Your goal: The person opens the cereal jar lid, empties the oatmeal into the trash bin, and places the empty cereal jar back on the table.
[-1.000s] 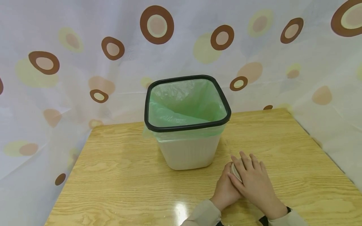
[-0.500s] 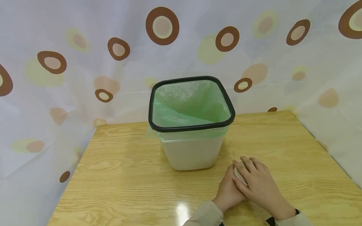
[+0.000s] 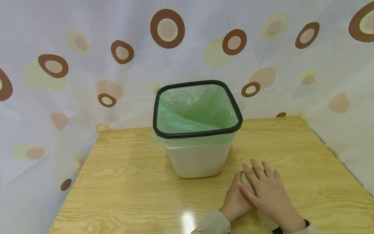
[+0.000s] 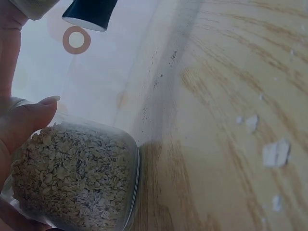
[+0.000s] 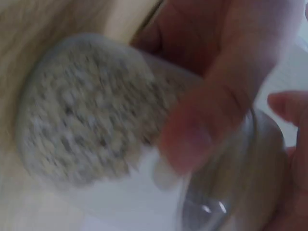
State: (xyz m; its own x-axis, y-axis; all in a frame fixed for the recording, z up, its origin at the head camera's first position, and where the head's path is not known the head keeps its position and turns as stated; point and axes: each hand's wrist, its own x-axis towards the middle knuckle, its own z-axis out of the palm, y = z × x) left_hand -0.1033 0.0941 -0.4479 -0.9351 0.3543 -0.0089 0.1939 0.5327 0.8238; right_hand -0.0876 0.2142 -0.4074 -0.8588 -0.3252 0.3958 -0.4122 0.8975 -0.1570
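A clear jar of oat flakes [image 4: 77,173] stands at the lower left of the left wrist view. My left hand [image 3: 237,199] grips the jar's body, its thumb [image 5: 192,130] lying across the wall in the right wrist view. The jar's pale lid [image 3: 246,182] shows between the hands in the head view. Over this lid lies my right hand [image 3: 268,191], its fingers straight and spread. In the right wrist view some of its fingers [image 5: 286,108] appear beside the lid's rim. Both hands hide most of the jar from above.
A white bin [image 3: 198,161] with a black rim and green bag liner stands behind and left of the hands. The wooden table [image 3: 125,182] meets a patterned sheet [image 3: 193,58] at the back. Small white crumbs [image 4: 276,154] lie on the wood.
My right hand's fingers curled closer around the lid half a second ago, and now they are straightened and spread again. My left hand keeps its grip on the jar.
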